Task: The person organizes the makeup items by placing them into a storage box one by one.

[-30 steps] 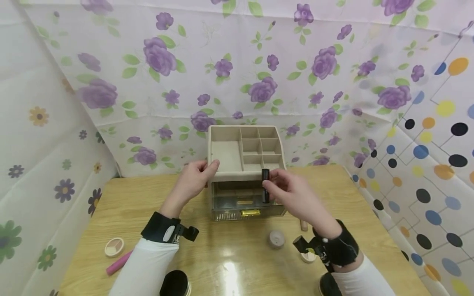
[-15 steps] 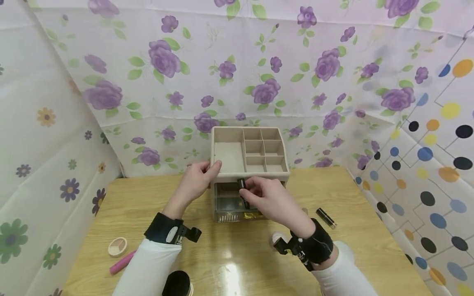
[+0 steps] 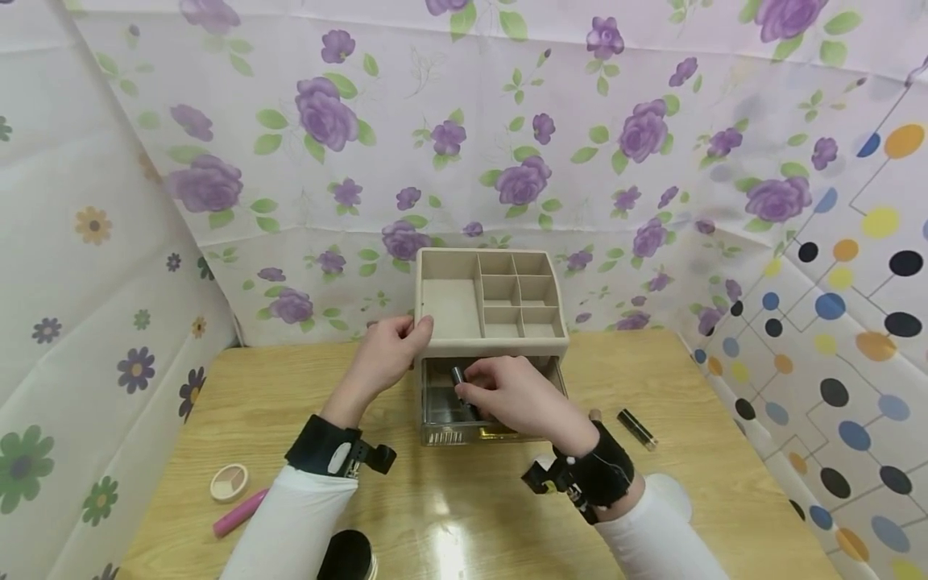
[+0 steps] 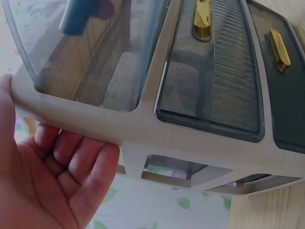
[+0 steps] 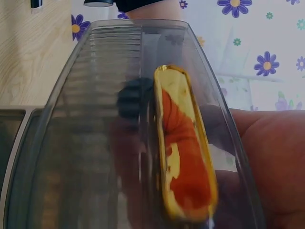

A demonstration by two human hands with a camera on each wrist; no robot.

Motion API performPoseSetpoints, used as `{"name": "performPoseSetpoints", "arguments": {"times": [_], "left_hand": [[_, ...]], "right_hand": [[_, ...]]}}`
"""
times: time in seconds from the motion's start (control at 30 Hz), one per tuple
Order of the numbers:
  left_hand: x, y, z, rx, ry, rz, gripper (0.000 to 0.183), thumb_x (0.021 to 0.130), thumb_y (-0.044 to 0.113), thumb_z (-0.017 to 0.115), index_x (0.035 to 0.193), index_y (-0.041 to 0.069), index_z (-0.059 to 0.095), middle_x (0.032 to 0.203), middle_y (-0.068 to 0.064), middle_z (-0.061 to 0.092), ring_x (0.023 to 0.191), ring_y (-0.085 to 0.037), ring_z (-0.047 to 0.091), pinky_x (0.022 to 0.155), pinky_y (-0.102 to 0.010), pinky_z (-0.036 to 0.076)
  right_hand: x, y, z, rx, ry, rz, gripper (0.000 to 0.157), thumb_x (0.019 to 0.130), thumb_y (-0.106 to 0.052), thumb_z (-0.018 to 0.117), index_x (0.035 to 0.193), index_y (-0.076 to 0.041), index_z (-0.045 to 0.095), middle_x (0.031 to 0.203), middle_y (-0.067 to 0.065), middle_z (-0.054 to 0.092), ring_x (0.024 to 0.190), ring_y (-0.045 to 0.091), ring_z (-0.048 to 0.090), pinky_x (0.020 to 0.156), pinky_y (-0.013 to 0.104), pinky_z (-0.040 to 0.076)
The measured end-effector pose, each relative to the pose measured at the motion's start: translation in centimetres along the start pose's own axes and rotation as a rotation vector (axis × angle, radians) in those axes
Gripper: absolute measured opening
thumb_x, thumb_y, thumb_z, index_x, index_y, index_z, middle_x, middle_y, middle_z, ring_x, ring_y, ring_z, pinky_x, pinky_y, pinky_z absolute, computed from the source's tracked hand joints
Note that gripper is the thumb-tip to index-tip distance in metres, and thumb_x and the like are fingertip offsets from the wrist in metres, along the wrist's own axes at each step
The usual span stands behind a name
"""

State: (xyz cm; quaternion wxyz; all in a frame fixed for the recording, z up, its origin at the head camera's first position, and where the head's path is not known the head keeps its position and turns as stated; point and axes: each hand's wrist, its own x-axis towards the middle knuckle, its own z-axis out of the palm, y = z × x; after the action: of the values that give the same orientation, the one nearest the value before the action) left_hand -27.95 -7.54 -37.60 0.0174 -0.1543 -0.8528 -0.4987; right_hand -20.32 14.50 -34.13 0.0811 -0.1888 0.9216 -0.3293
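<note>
A beige cosmetics organizer (image 3: 450,310) with smoky clear drawers stands at the table's back. My left hand (image 3: 389,348) grips its upper left side, thumb at the front edge; in the left wrist view its fingers (image 4: 86,162) curl against the side wall. The top front drawer (image 3: 439,409) is pulled out. My right hand (image 3: 518,399) reaches over it, pinching a slim black cosmetic tube (image 3: 458,377) between thumb and fingers. The tube tilts, its lower end down inside the drawer. A gold handle (image 5: 183,143) shows on the drawer front in the right wrist view.
A black tube with a clear end (image 3: 638,428) and a white round item (image 3: 669,495) lie at right. On the left are a round three-colour palette (image 3: 229,483) and a pink tube (image 3: 238,515). A black round container (image 3: 346,556) sits in front.
My right hand has moved left with the black tube and then lowered it into the drawer, turning it from upright to tilted. My left hand keeps its grip on the organizer.
</note>
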Motion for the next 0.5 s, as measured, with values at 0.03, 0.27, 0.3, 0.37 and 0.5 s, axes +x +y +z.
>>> {"name": "performPoseSetpoints", "arguments": {"times": [0.03, 0.27, 0.3, 0.37, 0.5], "left_hand": [[0.0, 0.0, 0.0, -0.003, -0.002, 0.0, 0.062, 0.096, 0.068, 0.044, 0.072, 0.011, 0.055, 0.062, -0.006, 0.056, 0.056, -0.026, 0.053, 0.049, -0.034, 0.039], [0.0, -0.1, 0.0, -0.013, 0.001, 0.006, 0.061, 0.096, 0.067, 0.045, 0.075, 0.011, 0.059, 0.061, -0.006, 0.055, 0.056, -0.025, 0.054, 0.049, -0.035, 0.042], [0.0, -0.1, 0.0, -0.013, 0.003, 0.008, 0.061, 0.096, 0.067, 0.046, 0.074, 0.011, 0.059, 0.06, -0.006, 0.055, 0.056, -0.025, 0.054, 0.049, -0.035, 0.042], [0.0, -0.1, 0.0, -0.013, 0.005, 0.012, 0.061, 0.096, 0.066, 0.046, 0.074, 0.011, 0.059, 0.061, -0.006, 0.056, 0.056, -0.025, 0.054, 0.049, -0.035, 0.041], [0.1, -0.1, 0.0, -0.02, -0.006, 0.007, 0.059, 0.096, 0.065, 0.046, 0.076, 0.011, 0.059, 0.063, -0.006, 0.057, 0.057, -0.025, 0.054, 0.05, -0.035, 0.041]], "right_hand": [[0.2, -0.1, 0.1, -0.001, -0.008, 0.003, 0.031, 0.099, -0.039, 0.059, 0.117, -0.015, 0.067, 0.079, -0.013, 0.069, 0.064, 0.005, 0.063, 0.078, 0.037, 0.053], [1.2, -1.5, 1.4, -0.095, -0.009, 0.006, 0.028, 0.1, -0.038, 0.059, 0.115, -0.015, 0.064, 0.085, -0.008, 0.066, 0.067, 0.005, 0.06, 0.075, 0.034, 0.053], [1.4, -1.6, 1.6, -0.111, -0.004, 0.001, 0.027, 0.1, -0.037, 0.059, 0.114, -0.015, 0.064, 0.084, -0.007, 0.065, 0.066, 0.006, 0.059, 0.074, 0.034, 0.052], [1.6, -1.9, 1.8, -0.139, 0.004, 0.006, 0.026, 0.1, -0.037, 0.06, 0.113, -0.015, 0.064, 0.084, -0.005, 0.065, 0.065, 0.008, 0.059, 0.073, 0.034, 0.052], [1.8, -2.4, 2.1, -0.205, 0.029, 0.032, 0.028, 0.097, -0.039, 0.062, 0.113, -0.016, 0.067, 0.094, -0.005, 0.068, 0.072, 0.009, 0.06, 0.076, 0.035, 0.052]]}}
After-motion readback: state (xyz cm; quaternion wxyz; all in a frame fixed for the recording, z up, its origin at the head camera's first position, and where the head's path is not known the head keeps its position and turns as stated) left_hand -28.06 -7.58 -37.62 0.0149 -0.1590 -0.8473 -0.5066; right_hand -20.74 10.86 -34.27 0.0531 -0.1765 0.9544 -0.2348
